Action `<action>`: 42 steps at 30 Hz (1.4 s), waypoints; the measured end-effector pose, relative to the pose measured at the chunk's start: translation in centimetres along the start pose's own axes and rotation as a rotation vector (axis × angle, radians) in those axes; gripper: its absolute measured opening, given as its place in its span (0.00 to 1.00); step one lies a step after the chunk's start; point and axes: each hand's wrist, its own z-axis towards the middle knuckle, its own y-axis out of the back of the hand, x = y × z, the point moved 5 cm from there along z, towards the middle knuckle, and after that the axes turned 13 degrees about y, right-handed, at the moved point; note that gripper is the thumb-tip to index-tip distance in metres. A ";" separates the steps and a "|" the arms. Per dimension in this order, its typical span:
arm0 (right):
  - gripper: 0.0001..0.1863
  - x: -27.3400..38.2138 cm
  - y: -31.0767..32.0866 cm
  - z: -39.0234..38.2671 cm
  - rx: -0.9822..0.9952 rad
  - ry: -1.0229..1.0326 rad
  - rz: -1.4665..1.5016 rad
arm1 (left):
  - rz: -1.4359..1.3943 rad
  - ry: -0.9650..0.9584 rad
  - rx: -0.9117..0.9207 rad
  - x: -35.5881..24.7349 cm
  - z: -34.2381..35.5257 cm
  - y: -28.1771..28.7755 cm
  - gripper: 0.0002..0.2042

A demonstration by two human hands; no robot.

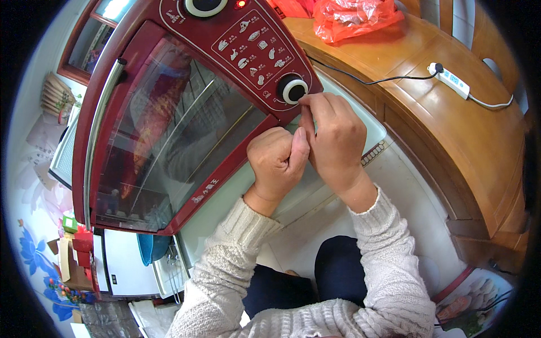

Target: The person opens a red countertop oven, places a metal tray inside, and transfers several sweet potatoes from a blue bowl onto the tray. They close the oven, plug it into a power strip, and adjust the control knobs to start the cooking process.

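Observation:
A dark red toaster oven (193,221) fills the left and middle, its glass door (186,135) closed and a metal handle (101,124) along the far left side. My right hand (336,135) is closed, with its fingertips at the edge of the lower black knob with a pale ring (294,90). Beside it, my left hand (276,160) makes a fist just off the oven's corner, thumb along the fingers, and nothing shows in it. An upper knob (205,4) is partly cut off, and a small red light (241,4) glows near it.
A wooden table (451,132) curves along the right. On it lie red plastic bags (355,19) and a white power strip (452,81) with a black cord plugged in. Below the oven's left are a blue bowl (152,249) and a white box (129,270).

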 end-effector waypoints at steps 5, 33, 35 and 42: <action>0.07 0.1 0.0 -0.2 -0.019 -0.020 0.012 | 0.012 0.015 0.003 -0.1 -0.2 0.0 0.18; 0.06 0.4 0.2 -0.3 0.012 -0.018 -0.007 | 0.023 -0.003 0.018 -0.4 -0.4 0.2 0.18; 0.06 0.3 0.3 -0.1 0.013 -0.015 -0.010 | 0.021 -0.008 0.022 -0.6 -0.3 0.2 0.18; 0.06 0.3 0.5 -0.1 0.026 -0.006 -0.022 | 0.024 -0.003 -0.005 -0.5 -0.3 0.0 0.17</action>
